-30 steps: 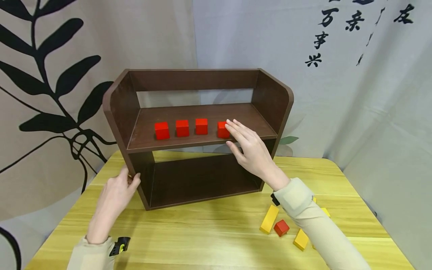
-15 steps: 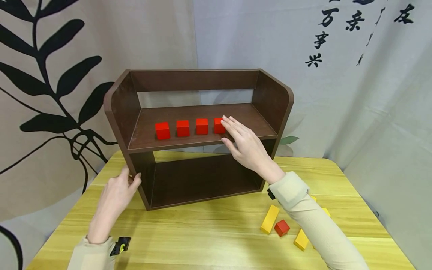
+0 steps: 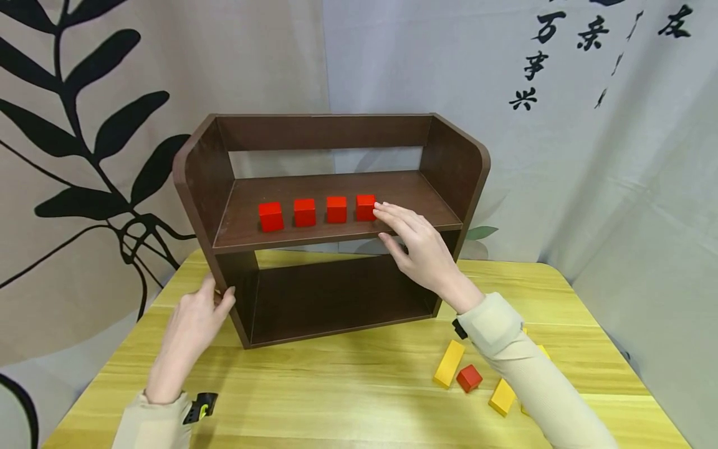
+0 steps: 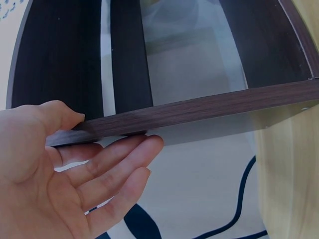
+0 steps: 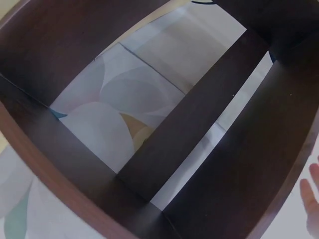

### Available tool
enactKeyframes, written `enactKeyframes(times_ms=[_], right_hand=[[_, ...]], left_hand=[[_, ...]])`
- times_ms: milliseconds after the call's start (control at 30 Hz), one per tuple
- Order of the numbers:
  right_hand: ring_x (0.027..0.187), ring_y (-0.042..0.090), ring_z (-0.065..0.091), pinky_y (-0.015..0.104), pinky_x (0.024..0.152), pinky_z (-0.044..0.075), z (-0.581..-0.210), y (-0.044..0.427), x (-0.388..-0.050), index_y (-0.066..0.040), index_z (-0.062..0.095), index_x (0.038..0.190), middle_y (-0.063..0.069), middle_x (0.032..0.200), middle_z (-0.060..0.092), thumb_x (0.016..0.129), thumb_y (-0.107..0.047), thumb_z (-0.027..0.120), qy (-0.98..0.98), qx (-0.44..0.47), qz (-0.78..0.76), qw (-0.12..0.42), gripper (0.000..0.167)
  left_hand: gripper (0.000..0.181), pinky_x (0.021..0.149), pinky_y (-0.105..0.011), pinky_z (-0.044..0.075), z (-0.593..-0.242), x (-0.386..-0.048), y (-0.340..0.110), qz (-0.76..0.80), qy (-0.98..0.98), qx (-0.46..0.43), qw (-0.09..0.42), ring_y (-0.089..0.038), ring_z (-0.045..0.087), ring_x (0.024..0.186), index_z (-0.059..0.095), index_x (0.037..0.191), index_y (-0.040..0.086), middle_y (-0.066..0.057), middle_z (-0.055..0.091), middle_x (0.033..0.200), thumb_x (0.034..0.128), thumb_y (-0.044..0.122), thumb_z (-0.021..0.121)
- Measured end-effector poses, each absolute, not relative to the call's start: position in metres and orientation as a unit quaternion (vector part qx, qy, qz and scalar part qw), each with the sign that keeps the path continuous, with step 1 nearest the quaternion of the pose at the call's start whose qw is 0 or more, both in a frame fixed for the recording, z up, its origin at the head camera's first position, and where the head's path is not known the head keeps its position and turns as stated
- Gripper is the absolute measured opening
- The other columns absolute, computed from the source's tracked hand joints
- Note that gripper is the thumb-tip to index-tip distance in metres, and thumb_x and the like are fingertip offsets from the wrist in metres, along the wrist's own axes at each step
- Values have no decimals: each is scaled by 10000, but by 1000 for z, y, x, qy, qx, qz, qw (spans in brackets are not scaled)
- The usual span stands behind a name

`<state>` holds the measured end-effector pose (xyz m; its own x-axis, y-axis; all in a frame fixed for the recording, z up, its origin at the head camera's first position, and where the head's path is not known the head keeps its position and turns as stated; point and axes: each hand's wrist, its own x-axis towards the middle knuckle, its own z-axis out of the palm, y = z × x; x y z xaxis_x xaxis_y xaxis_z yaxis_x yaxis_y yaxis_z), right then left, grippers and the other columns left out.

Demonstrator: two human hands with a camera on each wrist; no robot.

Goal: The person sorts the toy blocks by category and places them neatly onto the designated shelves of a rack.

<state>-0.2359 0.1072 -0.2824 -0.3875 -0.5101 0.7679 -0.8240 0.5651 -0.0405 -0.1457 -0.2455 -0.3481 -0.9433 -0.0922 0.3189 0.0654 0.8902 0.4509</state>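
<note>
A dark brown two-tier wooden shelf (image 3: 323, 132) stands on the table, turned at a slight angle. Several red cubes sit in a row on its upper board. At the right end of that row is one red cube (image 3: 365, 208), and the fingertips of my right hand (image 3: 417, 252) are at its right side; actual contact is hard to tell. Those fingers are nearly straight, the thumb apart below them. My left hand (image 3: 189, 327) grips the shelf's left side panel (image 4: 214, 107), thumb inside and fingers outside in the left wrist view. Only fingertips of the right hand show in the right wrist view.
Yellow blocks, including one long yellow block (image 3: 449, 364), lie on the wooden table (image 3: 336, 399) at the right front. Beside them is a loose red cube (image 3: 469, 378). My right forearm partly covers this group. A printed curtain (image 3: 269, 56) hangs behind the table.
The rightmost red cube has shifted slightly left, towards its neighbours. My right hand moved left with it, then drew back a little to the right. The left hand stays put.
</note>
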Motion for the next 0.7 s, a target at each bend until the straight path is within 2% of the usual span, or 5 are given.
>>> enactKeyframes(times_ms=[233,433,533,700], right_hand=[[1135,218,611,229,1015,432,-300,132,-223,-44,635,1202,113,1230,649,824,5,678,-748,498,264,351,384],[1084,196,635,136,979,425,-329,161,-216,-63,662,1158,101,1163,680,788,22,703,-767,496,296,281,382],[1060,181,646,145,948,450,-347,177,-212,-89,664,1153,61,1139,695,796,6,704,-799,464,308,226,371],[1006,171,669,264,878,523,-379,203,-207,-120,673,1130,17,1092,716,841,-48,682,-838,428,305,149,298]], left_hand=[[335,393,-303,323,-349,-146,-245,-234,-957,5,169,-171,418,426,459,1127,-42,-214,636,714,996,263,421],[329,390,-304,319,-348,-146,-245,-232,-957,3,177,-173,420,422,452,1144,-33,-206,634,699,995,259,429],[334,396,-305,320,-348,-146,-245,-232,-957,5,173,-173,427,430,452,1145,-29,-213,644,726,997,269,423],[327,405,-306,332,-349,-147,-244,-237,-957,5,169,-177,447,449,461,1137,-21,-244,663,800,998,273,418]])
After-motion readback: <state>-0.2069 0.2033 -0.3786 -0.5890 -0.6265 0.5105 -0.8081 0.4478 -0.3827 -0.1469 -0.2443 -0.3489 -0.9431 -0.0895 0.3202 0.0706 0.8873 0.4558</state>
